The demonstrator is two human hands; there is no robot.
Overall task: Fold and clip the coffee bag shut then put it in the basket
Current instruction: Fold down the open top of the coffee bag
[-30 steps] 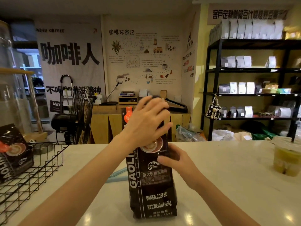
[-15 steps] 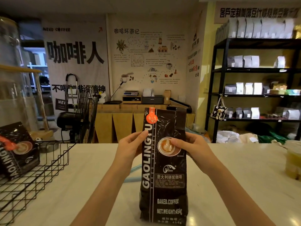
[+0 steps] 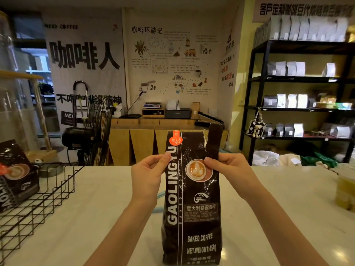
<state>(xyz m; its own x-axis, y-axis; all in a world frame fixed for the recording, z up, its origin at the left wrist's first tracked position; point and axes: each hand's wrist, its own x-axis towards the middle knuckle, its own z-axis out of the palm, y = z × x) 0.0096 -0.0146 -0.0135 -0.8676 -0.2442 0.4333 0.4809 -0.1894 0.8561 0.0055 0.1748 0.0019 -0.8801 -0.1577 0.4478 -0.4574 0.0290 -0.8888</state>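
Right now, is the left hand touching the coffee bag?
Touching. The head view shows the left hand with its thumb pressed on the left edge of the coffee bag.

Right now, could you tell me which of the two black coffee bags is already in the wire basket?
The black coffee bag at far left, leaning inside the black wire basket. The other black bag stands upright on the white counter, held by both hands.

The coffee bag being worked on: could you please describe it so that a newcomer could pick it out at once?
On the white counter, in front of the person, a tall black coffee bag stands upright, pinched at its upper edges by the left hand and the right hand. Unlike the matching bag in the wire basket at left, its top is unfolded.
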